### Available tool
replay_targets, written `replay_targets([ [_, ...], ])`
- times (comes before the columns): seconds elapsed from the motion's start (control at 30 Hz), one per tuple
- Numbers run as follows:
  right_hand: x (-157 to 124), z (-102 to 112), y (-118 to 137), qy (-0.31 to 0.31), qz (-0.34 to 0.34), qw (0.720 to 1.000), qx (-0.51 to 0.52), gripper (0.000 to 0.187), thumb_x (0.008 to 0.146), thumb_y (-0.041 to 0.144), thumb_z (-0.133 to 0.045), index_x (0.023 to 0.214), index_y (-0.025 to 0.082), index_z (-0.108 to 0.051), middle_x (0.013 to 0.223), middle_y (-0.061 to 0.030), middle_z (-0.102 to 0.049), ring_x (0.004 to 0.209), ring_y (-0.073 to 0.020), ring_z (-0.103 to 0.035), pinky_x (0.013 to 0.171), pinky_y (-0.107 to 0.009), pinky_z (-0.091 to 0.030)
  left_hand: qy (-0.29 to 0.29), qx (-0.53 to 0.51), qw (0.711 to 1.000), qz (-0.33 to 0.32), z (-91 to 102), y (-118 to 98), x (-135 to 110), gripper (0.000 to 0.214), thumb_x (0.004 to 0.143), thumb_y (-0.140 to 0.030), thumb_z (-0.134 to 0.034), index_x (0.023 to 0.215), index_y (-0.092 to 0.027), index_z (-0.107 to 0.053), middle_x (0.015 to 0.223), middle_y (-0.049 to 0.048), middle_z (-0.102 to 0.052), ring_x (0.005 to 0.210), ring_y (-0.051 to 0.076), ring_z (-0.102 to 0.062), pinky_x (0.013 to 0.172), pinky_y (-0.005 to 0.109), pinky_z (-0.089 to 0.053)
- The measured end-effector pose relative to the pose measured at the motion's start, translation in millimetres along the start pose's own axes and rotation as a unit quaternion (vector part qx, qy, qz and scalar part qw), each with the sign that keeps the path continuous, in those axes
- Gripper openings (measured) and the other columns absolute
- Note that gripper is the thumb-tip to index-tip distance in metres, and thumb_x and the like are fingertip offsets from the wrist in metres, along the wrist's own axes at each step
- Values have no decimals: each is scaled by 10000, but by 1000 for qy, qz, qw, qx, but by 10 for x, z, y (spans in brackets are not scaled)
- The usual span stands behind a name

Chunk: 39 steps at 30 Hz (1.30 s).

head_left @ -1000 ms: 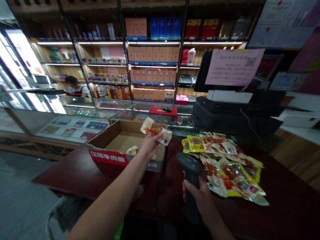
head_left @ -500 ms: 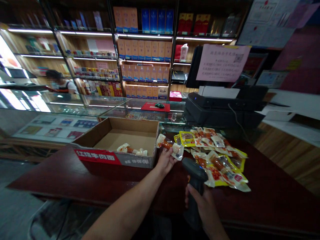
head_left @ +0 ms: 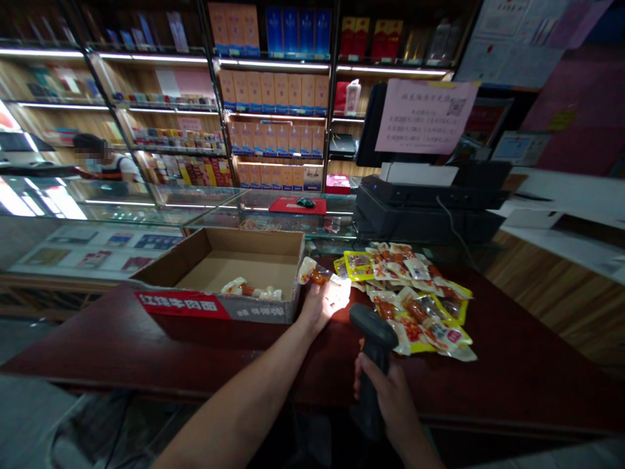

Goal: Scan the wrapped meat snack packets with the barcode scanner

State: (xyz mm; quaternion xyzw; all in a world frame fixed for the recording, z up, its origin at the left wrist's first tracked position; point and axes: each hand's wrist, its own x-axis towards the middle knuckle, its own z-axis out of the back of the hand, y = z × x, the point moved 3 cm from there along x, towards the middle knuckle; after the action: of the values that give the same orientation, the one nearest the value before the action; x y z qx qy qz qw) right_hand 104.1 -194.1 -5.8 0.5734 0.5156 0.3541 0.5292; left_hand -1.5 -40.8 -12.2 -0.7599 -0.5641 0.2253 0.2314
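Between the box and the pile, my left hand (head_left: 315, 309) grips a clear-and-white snack packet (head_left: 316, 275) with brown food inside. A bright patch of light falls on the packet's right end. My right hand (head_left: 383, 384) is wrapped round the handle of a black barcode scanner (head_left: 374, 329), whose head points toward that packet. To the left stands an open cardboard box (head_left: 263, 311) with a red label; a few similar packets (head_left: 249, 290) lie on its floor. Right of the scanner, several snack packets (head_left: 420, 319), some with yellow edges, are heaped on the dark red table.
Behind the pile, a black cash drawer (head_left: 420, 218) carries a monitor with a pink notice (head_left: 424, 117). A glass counter holds a red mat (head_left: 297, 205) with a mouse (head_left: 306, 202). Shelves of boxed goods line the back wall. A person (head_left: 100, 163) is at the far left.
A bright light now shines on the packet in my left hand, where there was none before. The view has shifted slightly; both hands keep their holds.
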Motion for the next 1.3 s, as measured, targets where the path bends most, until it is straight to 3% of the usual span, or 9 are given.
replay_targets([
  [0.17, 13, 121, 98, -22, 13, 999, 21, 401, 620, 473, -727, 803, 177, -527, 505, 45, -570, 394, -121, -514, 374, -239, -452, -13, 31, 996, 82, -56, 47, -54, 215, 826, -200, -529, 1032, -141, -530, 1009, 118, -646, 851, 207, -648, 816, 433, -497],
  [0.3, 22, 366, 211, -52, 20, 998, 23, 413, 589, 501, -735, 744, 174, -537, 486, 38, -572, 389, -125, -517, 371, -239, -452, 17, 82, 980, 179, -280, 122, -95, 181, 787, -152, -570, 963, -113, -572, 834, 99, -677, 717, 187, -660, 769, 391, -514],
  [0.5, -23, 809, 454, -117, 38, 992, 26, 391, 579, 489, -747, 670, 169, -542, 466, 36, -564, 394, -115, -518, 380, -219, -444, 91, 143, 962, 216, -746, 418, -95, 153, 739, -77, -597, 892, -89, -595, 762, 96, -678, 683, 178, -663, 723, 330, -524],
  [0.67, -40, 1101, 573, -148, 54, 987, 39, 395, 562, 484, -763, 677, 166, -560, 473, 39, -564, 392, -111, -517, 378, -214, -444, 64, 219, 943, 242, -953, 751, -161, 69, 693, -45, -627, 722, -82, -577, 628, 60, -636, 562, 138, -627, 611, 273, -527],
  [0.83, -43, 1248, 574, -157, 57, 985, 29, 399, 564, 490, -760, 673, 163, -559, 490, 34, -571, 399, -116, -521, 375, -219, -449, 43, 331, 926, 175, -1023, 884, -98, 150, 659, -111, -680, 621, -123, -536, 468, -23, -536, 434, 100, -542, 501, 227, -483],
  [0.97, -76, 1289, 578, -157, 53, 986, 22, 381, 582, 484, -749, 657, 166, -553, 482, 32, -566, 400, -120, -518, 382, -224, -449, 47, 551, 824, 122, -939, 874, 43, 266, 665, -239, -680, 488, -163, -497, 357, -19, -463, 396, 136, -520, 473, 251, -448],
  [1.07, -93, 1296, 584, -153, 53, 987, 22, 363, 605, 476, -737, 649, 169, -549, 480, 34, -562, 401, -120, -517, 392, -227, -451, 51, 659, 750, 5, -900, 790, 122, 380, 588, -293, -729, 379, -200, -425, 361, 7, -444, 528, 206, -591, 574, 295, -460],
  [1.17, -95, 1269, 579, -150, 52, 987, 20, 366, 601, 476, -740, 644, 166, -551, 491, 29, -564, 411, -124, -526, 395, -231, -453, 45, 665, 738, -100, -912, 690, 124, 431, 518, -255, -759, 340, -226, -368, 382, 1, -403, 716, 260, -612, 697, 318, -448],
  [1.3, -81, 1143, 561, -133, 43, 990, 17, 371, 600, 478, -741, 661, 165, -553, 494, 30, -566, 409, -119, -525, 393, -225, -446, 54, 657, 741, -124, -956, 486, 22, 376, 553, -238, -730, 371, -219, -401, 411, -5, -392, 656, 228, -568, 653, 297, -408],
])
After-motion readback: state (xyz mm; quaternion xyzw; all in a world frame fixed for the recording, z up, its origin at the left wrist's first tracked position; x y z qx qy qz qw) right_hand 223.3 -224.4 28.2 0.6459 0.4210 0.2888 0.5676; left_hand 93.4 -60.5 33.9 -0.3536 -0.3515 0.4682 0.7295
